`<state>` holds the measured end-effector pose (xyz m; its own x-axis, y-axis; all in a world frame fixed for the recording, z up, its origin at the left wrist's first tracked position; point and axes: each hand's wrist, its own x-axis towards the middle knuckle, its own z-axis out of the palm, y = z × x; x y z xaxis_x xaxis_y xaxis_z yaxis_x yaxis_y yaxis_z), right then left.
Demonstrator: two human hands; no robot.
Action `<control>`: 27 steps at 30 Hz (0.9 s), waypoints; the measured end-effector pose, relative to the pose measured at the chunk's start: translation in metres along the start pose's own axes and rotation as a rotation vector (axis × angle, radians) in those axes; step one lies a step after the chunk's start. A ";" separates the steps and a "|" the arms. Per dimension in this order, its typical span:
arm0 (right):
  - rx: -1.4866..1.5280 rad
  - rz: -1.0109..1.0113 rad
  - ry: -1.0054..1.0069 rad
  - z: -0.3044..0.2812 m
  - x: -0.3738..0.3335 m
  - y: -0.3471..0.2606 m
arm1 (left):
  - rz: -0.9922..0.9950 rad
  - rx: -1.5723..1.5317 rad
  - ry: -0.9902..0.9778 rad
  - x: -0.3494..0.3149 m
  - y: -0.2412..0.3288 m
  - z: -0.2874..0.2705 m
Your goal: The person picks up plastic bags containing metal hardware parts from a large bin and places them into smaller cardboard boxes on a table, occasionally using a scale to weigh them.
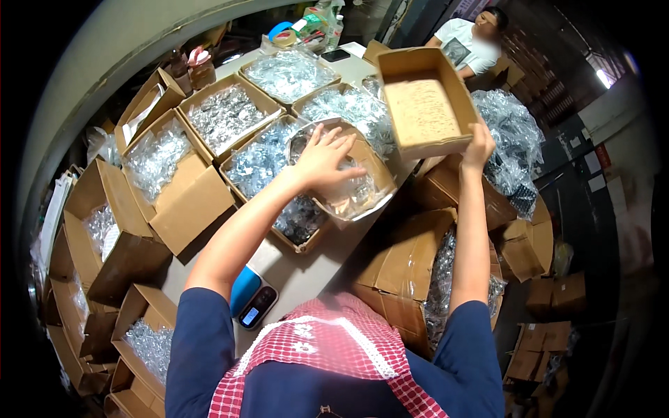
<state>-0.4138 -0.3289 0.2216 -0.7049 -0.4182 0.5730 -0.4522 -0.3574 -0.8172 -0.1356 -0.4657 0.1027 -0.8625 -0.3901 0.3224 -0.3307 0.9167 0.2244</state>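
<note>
My right hand [478, 146] is closed on the near right corner of a shallow cardboard box [456, 83], which it holds up tilted with the inside bottom showing. My left hand [324, 161] has its fingers spread over a smaller open carton [375, 166] lined with clear plastic. Whether the fingertips touch the plastic is hard to see. That carton rests on top of a box of clear plastic packets [261, 160]. Just beyond it lies another box with a heap of bluish-clear packets [341, 108].
Further boxes of small packets [226, 111] crowd the table's left and back. A blue scale [256, 303] sits by my left arm. Large cartons [401, 268] stand below on my right, near a pile of plastic bags [512, 129]. Another person [470, 45] is at the back right.
</note>
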 end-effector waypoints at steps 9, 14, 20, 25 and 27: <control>0.189 0.382 -0.247 0.044 -0.102 -0.001 | -0.396 -1.575 0.113 0.005 -0.009 -0.027; 0.491 0.562 -0.522 0.033 -0.092 -0.013 | -0.563 -1.814 0.217 -0.002 -0.022 -0.039; 0.185 1.337 -0.788 -0.030 -0.119 0.088 | -0.657 -2.158 0.504 0.003 -0.029 -0.035; 0.479 1.219 -0.735 -0.013 -0.156 0.112 | -0.413 -2.385 0.471 0.004 -0.036 -0.035; 0.481 1.181 -0.601 -0.009 -0.174 0.123 | -0.215 -2.435 0.417 -0.002 -0.030 -0.049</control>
<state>-0.3518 -0.2931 0.0205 -0.1393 -0.9116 -0.3869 0.5473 0.2547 -0.7972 -0.1053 -0.4970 0.1407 -0.7107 -0.6805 0.1783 0.6940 -0.6369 0.3356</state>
